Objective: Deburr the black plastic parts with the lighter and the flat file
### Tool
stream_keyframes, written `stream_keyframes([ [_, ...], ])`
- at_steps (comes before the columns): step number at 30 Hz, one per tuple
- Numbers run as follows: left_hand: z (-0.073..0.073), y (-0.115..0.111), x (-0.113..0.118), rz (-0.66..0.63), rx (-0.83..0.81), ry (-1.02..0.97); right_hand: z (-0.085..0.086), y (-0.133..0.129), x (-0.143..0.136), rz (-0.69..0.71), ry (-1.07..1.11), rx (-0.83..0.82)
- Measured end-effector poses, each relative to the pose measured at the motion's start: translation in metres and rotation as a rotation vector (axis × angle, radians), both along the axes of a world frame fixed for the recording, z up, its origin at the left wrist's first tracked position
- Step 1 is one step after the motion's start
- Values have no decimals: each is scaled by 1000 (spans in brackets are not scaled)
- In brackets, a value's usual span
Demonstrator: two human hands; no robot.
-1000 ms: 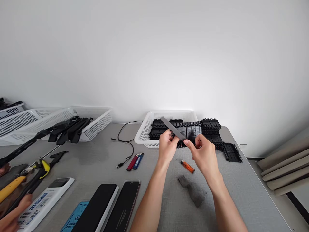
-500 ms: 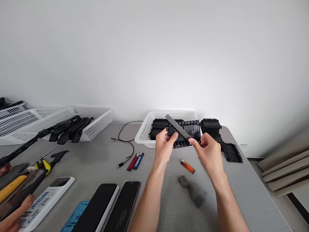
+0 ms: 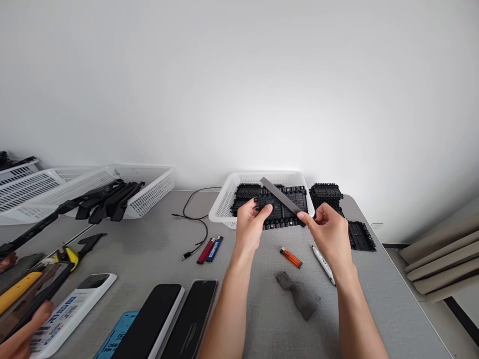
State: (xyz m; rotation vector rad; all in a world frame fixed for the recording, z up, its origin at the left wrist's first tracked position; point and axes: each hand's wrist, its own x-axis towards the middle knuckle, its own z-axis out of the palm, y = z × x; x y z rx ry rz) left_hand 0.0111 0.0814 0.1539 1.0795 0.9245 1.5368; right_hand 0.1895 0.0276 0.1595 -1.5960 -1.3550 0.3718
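Table [image 3: 374, 299] carried everything. White basket [image 3: 228, 199] sat at the far edge, black parts inside; more black parts [image 3: 325, 192] were stacked just beside it toward the far right corner. You held a black ribbed panel [image 3: 280, 212] up in front of the basket: your left hand [image 3: 250, 227] was closed on its left end, your right hand [image 3: 329, 237] pinched a flat grey file [image 3: 280, 196] laid slantwise across the panel's face. Grey cloth [image 3: 299, 294], white pen [image 3: 324, 264] and orange lighter [image 3: 291, 257] lay under your hands, mid-table.
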Motion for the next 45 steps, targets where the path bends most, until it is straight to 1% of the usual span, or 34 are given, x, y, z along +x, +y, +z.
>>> stream_keyframes([
  [7, -1, 1, -4, 1, 5, 17, -3, 3, 20, -77, 61, -29],
  [10, 0, 1, -2, 4, -2, 29, -2, 1, 20, -36, 89, -20],
  [14, 4, -3, -4, -23, -4, 16, -2, 2, 14, 36, 93, -22],
  [17, 5, -4, -7, -8, -10, 8, -3, 5, 19, -18, 87, -22],
  [20, 2, 0, -7, 20, -2, 23, -4, 6, 26, -85, 91, -18],
  [22, 0, 2, -6, 16, 2, 37, -4, 6, 26, -69, 118, -22],
  [26, -2, 2, -6, -27, -3, 40, -6, 7, 21, 24, 138, -36],
  [29, -1, 2, -7, -20, -9, 25, -7, 9, 22, -31, 113, -36],
  [31, 0, 2, -7, -13, -19, 8, -7, 10, 24, -65, 139, -23],
  [32, 1, 2, -7, -13, -25, -3, -7, 10, 26, -54, 174, -18],
  [35, 2, 2, -6, -24, -32, -15, -6, 10, 26, 59, 290, -20],
  [37, 2, 1, -5, -41, -33, -3, -7, 10, 24, 95, 298, -23],
  [40, 1, 1, -6, -37, -36, 3, -10, 12, 24, 32, 267, -10],
  [42, 0, 2, -7, -14, -43, -2, -10, 13, 25, -6, 295, -5],
  [45, 0, 4, -5, 35, -47, 1, -9, 14, 27, 43, 416, 0],
])
